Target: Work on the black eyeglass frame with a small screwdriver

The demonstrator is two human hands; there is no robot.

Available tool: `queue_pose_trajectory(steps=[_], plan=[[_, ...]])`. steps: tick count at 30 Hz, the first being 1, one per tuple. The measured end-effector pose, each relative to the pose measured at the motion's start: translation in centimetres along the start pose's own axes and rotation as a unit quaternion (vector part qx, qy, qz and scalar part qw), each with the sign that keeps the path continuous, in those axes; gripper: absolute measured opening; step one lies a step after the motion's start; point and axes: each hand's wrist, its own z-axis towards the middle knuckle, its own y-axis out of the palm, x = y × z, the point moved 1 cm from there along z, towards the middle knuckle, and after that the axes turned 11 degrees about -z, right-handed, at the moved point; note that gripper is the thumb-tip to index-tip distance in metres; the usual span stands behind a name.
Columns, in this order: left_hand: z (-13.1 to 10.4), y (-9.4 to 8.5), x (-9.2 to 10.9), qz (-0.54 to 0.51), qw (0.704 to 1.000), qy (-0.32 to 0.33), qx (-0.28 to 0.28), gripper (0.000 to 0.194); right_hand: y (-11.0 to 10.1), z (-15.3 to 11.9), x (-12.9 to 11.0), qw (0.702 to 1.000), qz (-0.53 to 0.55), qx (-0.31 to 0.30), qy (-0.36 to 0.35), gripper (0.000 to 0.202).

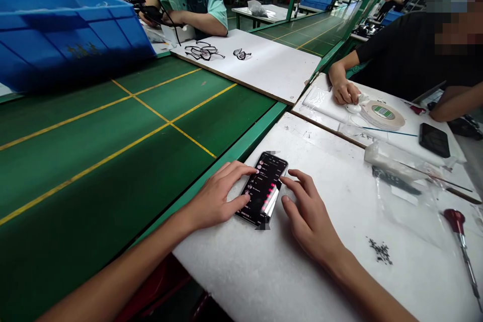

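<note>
**Work position: black rectangular smartphone (pixel 264 188), screen up**

Location. The smartphone lies near the middle of the frame on the white flat-topped bench (pixel 320 287), close to its left edge. The screen is lit and shows a dark list with pink-red marks. The long axis runs from lower left to upper right of the frame.

Left hand (pixel 215 196). This hand is nearer. It lies to the left of the smartphone, so that the smartphone is directly to the right of this grip. The grip is spread and not closed. The index fingertip is at the upper part of the left long edge; the thumb tip overlaps the lower half of the screen. Pressure cannot be told.

Right hand (pixel 309 211). The grip is half-curled and unclosed, with nothing inside it. The smartphone lies to its left. The index fingertip is at the right long edge, contact uncertain; the thumb is just beside that edge, apart from it.

Surroundings. At lower right, a loose pile of small black parts (pixel 381 251) lies apart from the right hand. A screwdriver with a red handle (pixel 456 220) lies at the far right. At upper right, a co-worker's hand (pixel 344 91) is beside a flat, pale roll of tape (pixel 394 119).
</note>
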Motion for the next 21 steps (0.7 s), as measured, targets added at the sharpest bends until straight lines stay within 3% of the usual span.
queue_pose_trajectory(steps=[21], plan=[[-0.12, 0.15, -0.38, 0.002, 1.0, 0.004, 0.004, 0.045, -0.14, -0.09, -0.24, 1.0, -0.005, -0.009, -0.014, 0.03]])
